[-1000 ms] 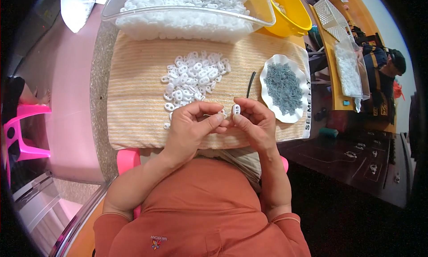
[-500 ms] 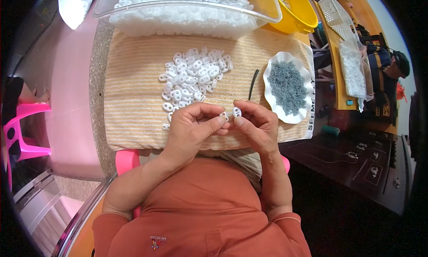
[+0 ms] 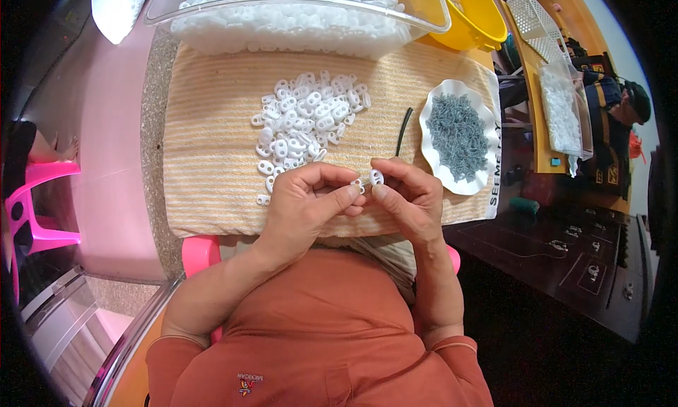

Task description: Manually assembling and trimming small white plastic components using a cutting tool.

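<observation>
Dozens of white pieces (image 3: 307,121), one plate (image 3: 462,188)

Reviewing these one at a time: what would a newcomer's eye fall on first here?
Probably the pile of white holed pieces mid-towel, with a big clear tub of similar pieces behind it. Next, the scalloped white dish of small grey parts to the right. Nearer the body, the left hand has a tiny pale part in its grip, the right hand a white holed piece.

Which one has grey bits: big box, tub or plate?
The wavy-rimmed plate by the right hand; the pieces in the box are white, those in the tub look pale.
</observation>
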The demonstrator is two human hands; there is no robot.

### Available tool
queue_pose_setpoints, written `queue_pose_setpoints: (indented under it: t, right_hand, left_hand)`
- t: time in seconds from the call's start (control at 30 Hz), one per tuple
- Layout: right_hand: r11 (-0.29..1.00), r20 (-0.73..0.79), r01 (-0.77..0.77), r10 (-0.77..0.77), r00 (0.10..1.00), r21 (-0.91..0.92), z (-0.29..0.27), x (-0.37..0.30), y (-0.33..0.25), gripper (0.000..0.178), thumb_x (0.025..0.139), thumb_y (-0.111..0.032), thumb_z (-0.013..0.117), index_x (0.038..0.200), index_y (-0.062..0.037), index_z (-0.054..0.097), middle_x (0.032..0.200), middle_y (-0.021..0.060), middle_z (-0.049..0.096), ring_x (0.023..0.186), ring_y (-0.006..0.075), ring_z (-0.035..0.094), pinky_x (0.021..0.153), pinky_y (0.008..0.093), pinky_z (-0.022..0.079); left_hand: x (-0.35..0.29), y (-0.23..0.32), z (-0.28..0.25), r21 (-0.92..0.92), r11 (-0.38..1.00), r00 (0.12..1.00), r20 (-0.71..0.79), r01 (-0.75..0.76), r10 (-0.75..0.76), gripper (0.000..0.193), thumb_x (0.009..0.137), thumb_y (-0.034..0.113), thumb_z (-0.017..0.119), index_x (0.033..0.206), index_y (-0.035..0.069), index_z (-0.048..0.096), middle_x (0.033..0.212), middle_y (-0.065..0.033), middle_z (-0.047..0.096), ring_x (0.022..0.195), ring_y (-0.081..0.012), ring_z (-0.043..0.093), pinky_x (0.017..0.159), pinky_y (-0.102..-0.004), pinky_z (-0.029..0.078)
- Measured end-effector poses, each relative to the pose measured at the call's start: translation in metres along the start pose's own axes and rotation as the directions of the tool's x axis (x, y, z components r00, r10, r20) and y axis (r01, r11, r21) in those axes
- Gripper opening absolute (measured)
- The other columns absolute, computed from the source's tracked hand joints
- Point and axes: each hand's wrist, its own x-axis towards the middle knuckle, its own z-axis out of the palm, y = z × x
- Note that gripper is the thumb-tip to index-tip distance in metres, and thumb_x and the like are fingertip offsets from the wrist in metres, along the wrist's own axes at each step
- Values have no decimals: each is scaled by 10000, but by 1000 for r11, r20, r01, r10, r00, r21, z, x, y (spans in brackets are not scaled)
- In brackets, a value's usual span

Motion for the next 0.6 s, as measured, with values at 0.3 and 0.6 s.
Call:
queue_pose_setpoints:
  t: [0.3,0.6]
  right_hand:
    - [998,13,14,-14,1000,-59,2,1,-3,308,852,40,620,1158,65,593,1060,98,607,940,149,610,842,262,502]
    - [996,20,32,-30,999,-85,3,2,-7,303,835,21,641,1133,67,610,1043,104,605,921,137,573,814,248,455]
  left_hand:
    - [0,1,1,11,1000,1000,-1,13,-13,173,875,19,626,1033,-48,608,908,-109,669,796,-133,658,712,-241,561]
    - [0,1,1,18,1000,1000,5,10,-10,166,876,25,628,1026,-45,610,909,-108,667,798,-129,655,709,-237,559]
